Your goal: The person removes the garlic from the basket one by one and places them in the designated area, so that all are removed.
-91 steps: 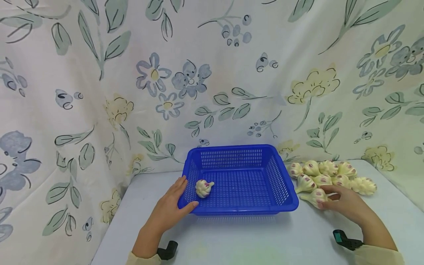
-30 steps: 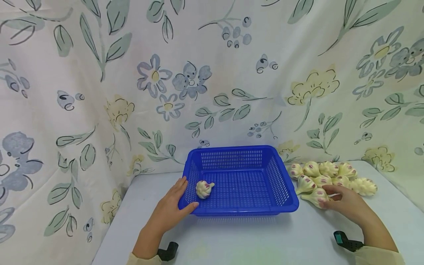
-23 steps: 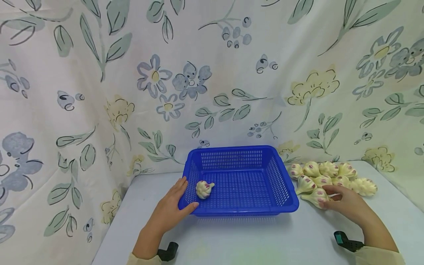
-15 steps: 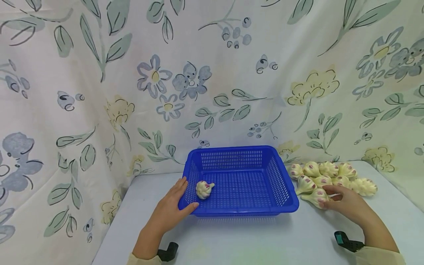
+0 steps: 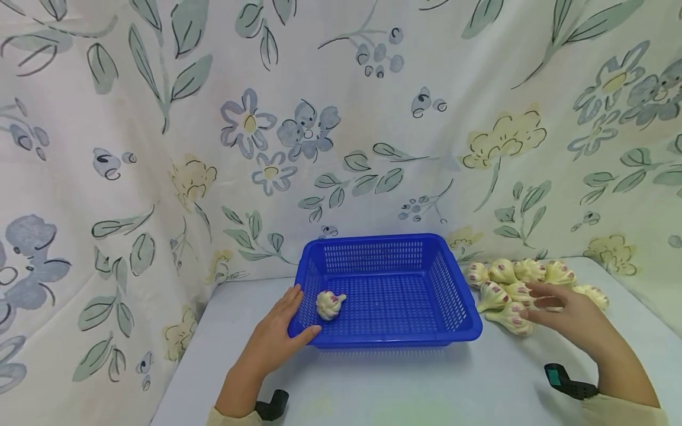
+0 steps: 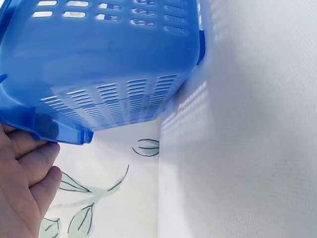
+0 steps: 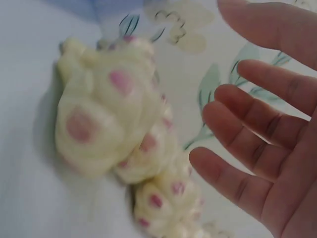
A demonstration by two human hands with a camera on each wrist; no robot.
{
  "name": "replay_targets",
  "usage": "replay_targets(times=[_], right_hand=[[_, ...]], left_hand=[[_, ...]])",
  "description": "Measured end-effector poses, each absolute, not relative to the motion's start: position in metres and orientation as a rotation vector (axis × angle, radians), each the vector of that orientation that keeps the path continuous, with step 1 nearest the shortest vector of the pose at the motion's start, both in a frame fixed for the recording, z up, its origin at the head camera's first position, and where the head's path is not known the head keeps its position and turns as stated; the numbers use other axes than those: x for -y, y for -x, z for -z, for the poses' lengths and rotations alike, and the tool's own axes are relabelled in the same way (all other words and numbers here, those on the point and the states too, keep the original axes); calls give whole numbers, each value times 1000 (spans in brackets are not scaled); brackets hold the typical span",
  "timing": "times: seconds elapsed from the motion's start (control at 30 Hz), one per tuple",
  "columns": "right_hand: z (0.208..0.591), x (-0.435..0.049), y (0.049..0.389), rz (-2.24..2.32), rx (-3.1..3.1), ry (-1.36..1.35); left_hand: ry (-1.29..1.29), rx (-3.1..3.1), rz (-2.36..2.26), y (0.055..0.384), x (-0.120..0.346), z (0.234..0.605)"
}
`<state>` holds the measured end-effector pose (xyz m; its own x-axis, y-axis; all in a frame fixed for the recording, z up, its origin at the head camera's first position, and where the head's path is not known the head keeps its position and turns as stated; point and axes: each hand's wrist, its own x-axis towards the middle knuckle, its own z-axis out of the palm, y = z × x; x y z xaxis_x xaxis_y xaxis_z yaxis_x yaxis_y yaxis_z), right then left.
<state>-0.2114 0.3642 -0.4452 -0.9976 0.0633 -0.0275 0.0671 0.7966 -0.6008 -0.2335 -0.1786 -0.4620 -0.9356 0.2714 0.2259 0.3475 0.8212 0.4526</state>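
My left hand [image 5: 273, 329] rests against the front left corner of a blue plastic basket [image 5: 383, 340], its thumb on the front rim. In the left wrist view, the extended fingers [image 6: 37, 163] touch the underside of the rim. One garlic bulb [image 5: 329, 305] lies inside at the left. Beside the basket my right hand [image 5: 572, 313] hovers by a group of garlic bulbs, fingers spread and holding nothing. Nearest to it is a purple-marked bulb [image 5: 512, 319] at the front of the group, large in the right wrist view. The hand partly hides bulbs behind it.
Several more garlic bulbs [image 5: 502, 271] sit close together right of the basket on the white table [image 5: 383, 390]. A floral curtain [image 5: 341, 118] hangs behind and at the left. Each wrist wears a black camera mount [image 5: 570, 384].
My right hand, earlier with its fingertips on the front garlic bulb, has come off it and moved slightly right and up. That bulb stays on the table. My left hand keeps its place.
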Motion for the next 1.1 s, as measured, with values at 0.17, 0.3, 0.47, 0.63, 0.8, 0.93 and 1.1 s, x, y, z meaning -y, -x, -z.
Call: replay_targets(times=[0.17,0.3,0.47,0.63,0.8,0.93,1.1], right_hand=[[426,-346,210,1176,-3018,-41],[413,-330,213,1329,-3077,87],[396,-302,223,1558,-3000,283],[381,-271,236,1679,-2903,401],[374,-241,254,1726,-2824,475],[372,-215,271,1774,-2751,566],[375,-181,293,1943,-2634,690]], left_hand=[[505,2844,767,233,179,461],[506,2836,776,233,178,460],[499,2843,770,232,179,460],[501,2845,759,233,180,462],[502,2845,766,233,179,462],[495,2854,753,233,179,462],[484,2856,762,233,179,461]])
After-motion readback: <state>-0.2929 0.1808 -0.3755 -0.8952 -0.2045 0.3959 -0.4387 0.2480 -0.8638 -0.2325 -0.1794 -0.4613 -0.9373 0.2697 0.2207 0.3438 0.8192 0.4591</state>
